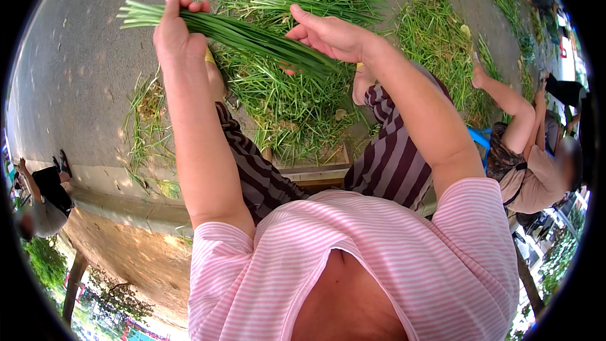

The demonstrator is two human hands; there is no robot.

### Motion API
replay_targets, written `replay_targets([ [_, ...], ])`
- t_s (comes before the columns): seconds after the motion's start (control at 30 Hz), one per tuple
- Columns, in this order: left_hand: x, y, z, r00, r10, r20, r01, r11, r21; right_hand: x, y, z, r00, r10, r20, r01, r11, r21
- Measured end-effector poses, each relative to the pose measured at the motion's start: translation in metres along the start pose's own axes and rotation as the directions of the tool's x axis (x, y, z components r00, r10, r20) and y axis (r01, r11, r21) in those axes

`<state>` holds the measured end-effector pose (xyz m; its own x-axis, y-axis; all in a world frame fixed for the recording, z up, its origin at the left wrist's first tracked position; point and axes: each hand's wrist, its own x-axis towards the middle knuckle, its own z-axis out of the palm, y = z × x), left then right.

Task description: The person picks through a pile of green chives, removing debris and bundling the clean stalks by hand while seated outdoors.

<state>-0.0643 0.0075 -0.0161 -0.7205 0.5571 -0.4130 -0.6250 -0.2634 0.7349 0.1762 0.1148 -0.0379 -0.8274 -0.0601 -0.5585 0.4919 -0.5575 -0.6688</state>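
Note:
A bunch of long green chive-like leaves (pixel 255 35) lies across the space before me, pale cut ends to the left. My left hand (pixel 177 33) is closed around it near those pale ends. At the darker, leafy end, my right hand (pixel 326 35) has its thumb raised and apart, while some fingers pass behind the leaves. Below the bunch, a heap of loose green leaves and dry trimmings (pixel 293 99) covers the ground between my feet. Just beyond my hands, another sheaf with pale stems (pixel 279 2) rests on the heap.
A second pile of leaves (pixel 431 33) spreads to the right, near a seated person's bare leg (pixel 511 99). Scattered scraps (pixel 147 109) lie on the pavement at left. A concrete kerb (pixel 137 210) runs beside me. Another person (pixel 45 199) is at far left.

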Motion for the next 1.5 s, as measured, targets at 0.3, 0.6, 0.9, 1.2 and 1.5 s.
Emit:
replay_targets([
  [0.3, 0.002, 0.027, -0.012, 0.959, 0.228, -0.166, -0.226, 0.974, 0.034, -0.007, -0.004, 0.001, 0.997, 0.078, 0.019, -0.079, 0.997, 0.027],
  [0.6, -0.004, 0.038, -0.012, 0.924, 0.306, -0.229, -0.293, 0.952, 0.091, -0.013, -0.006, 0.0, 0.989, 0.138, -0.055, -0.144, 0.981, -0.131],
  [0.9, -0.013, 0.035, -0.003, 0.964, 0.208, -0.168, -0.202, 0.978, 0.05, -0.008, 0.013, -0.015, 0.951, 0.185, -0.247, -0.265, 0.9, -0.345],
  [1.2, -0.006, 0.048, -0.023, 0.947, 0.228, -0.227, -0.229, 0.973, 0.023, -0.016, -0.006, -0.015, 0.962, 0.054, -0.268, -0.122, 0.962, -0.245],
  [1.5, -0.006, 0.049, -0.025, 0.99, 0.079, -0.117, -0.069, 0.994, 0.084, -0.034, -0.022, -0.029, 0.934, -0.061, -0.352, 0.004, 0.987, -0.16],
])
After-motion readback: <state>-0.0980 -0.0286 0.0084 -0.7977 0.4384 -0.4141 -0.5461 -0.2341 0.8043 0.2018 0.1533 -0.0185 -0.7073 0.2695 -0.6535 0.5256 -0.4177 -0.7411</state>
